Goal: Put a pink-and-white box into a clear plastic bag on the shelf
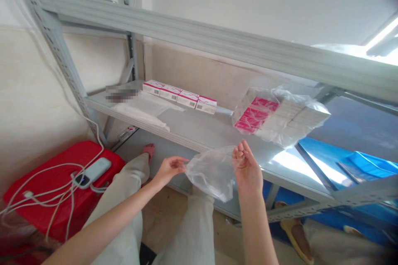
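Clear bag [211, 174] spans gap between 2 hands, long axis running crosswise. Left hand [171, 168] pinches left end; right hand [248, 169] curled at right end, hold hard to tell. Wrapped boxes [280, 116] on shelf [214, 130], just beyond right hand.

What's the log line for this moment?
left hand: pinching clear bag | right hand: holding bag's opposite side | shelf: four boxes in a row, plastic-wrapped pack rightward
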Motion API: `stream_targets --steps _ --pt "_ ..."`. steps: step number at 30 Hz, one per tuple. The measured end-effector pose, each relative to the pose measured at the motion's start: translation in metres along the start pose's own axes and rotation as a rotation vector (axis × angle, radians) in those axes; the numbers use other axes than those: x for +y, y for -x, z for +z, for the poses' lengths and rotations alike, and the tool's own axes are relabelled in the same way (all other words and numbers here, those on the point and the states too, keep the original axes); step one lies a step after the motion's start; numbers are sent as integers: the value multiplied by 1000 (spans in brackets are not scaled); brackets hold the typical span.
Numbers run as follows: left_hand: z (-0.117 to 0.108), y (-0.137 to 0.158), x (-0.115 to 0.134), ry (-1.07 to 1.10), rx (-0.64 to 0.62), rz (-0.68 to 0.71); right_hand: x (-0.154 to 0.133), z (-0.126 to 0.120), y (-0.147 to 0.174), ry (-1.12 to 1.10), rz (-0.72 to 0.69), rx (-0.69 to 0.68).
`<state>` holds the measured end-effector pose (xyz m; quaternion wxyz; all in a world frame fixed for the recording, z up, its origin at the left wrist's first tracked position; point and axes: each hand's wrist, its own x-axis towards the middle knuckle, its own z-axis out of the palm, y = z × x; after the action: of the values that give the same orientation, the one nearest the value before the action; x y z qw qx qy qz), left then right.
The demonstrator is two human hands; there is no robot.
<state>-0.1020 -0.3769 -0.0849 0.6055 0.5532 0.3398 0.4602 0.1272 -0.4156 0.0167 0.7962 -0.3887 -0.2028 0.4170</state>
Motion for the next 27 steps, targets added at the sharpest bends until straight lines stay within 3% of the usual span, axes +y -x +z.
stream_targets --steps 6,11,17,23,27 --pt "-19 5 24 -44 202 -51 -2 -20 5 200 -191 22" --pt "-38 1 47 -166 177 -15 -11 -41 -4 381 -121 -109" --pt "-49 -12 77 -335 201 149 -26 -42 -3 538 -71 -207" --pt "-48 -17 94 -234 259 225 -38 -42 -10 890 -209 -232" --pt "-51 -28 101 -289 244 248 -47 -36 -16 891 -230 -265"
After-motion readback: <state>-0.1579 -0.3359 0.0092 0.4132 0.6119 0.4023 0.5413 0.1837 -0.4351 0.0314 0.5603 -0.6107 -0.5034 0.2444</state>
